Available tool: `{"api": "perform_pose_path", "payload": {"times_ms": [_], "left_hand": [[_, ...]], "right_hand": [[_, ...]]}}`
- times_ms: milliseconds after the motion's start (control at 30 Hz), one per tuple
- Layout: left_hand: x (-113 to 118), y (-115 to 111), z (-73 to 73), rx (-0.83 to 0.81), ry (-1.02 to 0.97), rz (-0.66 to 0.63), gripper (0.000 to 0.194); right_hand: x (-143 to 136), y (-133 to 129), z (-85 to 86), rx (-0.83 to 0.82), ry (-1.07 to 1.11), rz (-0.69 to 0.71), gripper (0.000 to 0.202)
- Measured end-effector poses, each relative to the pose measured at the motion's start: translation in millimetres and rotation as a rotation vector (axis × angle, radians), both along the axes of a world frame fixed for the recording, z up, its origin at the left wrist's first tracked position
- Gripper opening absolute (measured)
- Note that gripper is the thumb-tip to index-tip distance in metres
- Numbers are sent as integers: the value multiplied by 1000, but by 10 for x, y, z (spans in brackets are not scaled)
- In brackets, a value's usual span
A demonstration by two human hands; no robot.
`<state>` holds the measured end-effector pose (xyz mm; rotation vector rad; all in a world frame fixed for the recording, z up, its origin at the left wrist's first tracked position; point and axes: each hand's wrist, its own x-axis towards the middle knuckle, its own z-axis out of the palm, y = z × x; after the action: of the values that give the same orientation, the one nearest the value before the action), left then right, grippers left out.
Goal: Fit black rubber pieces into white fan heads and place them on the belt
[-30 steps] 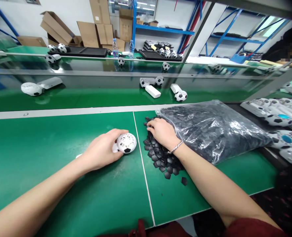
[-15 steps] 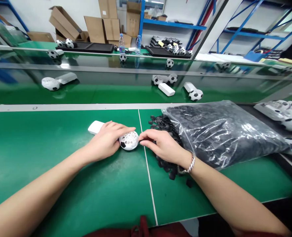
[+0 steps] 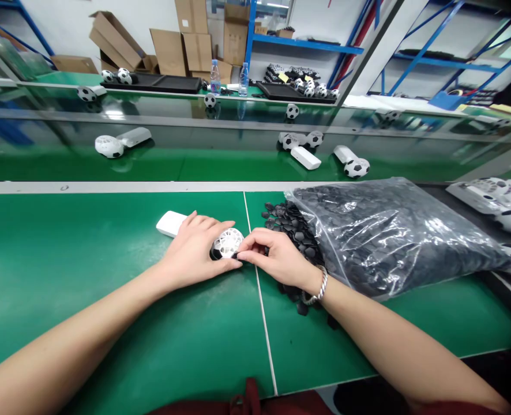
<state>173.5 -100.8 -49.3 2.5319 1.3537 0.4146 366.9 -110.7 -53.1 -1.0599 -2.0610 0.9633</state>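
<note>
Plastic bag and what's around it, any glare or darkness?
Head view: white glare streaks cover parts of the plastic bag; the glossy green surface behind shows reflections; the picture's upper right corner is dark; the black piece in the right hand is too small to judge.

Single view from a camera worn on the person's head, facing forward and down over both forearms, close above the flat green desk [image 3: 108, 323] with white seams; its tilt also takes in the brown cardboard boxes [image 3: 166, 52] farther off, near the top edge
</note>
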Motion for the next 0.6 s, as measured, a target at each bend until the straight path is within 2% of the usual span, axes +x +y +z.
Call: {"api": "perform_pose_path", "payload": {"times_ms": [200, 600], "left_hand": [[-4, -3, 7, 3, 2, 1, 65], [34, -25, -22, 13, -65, 69, 61]], "right_hand": [[-2, 25, -62, -56, 43, -2, 7], [-54, 54, -45, -53, 61, -4, 13]]}}
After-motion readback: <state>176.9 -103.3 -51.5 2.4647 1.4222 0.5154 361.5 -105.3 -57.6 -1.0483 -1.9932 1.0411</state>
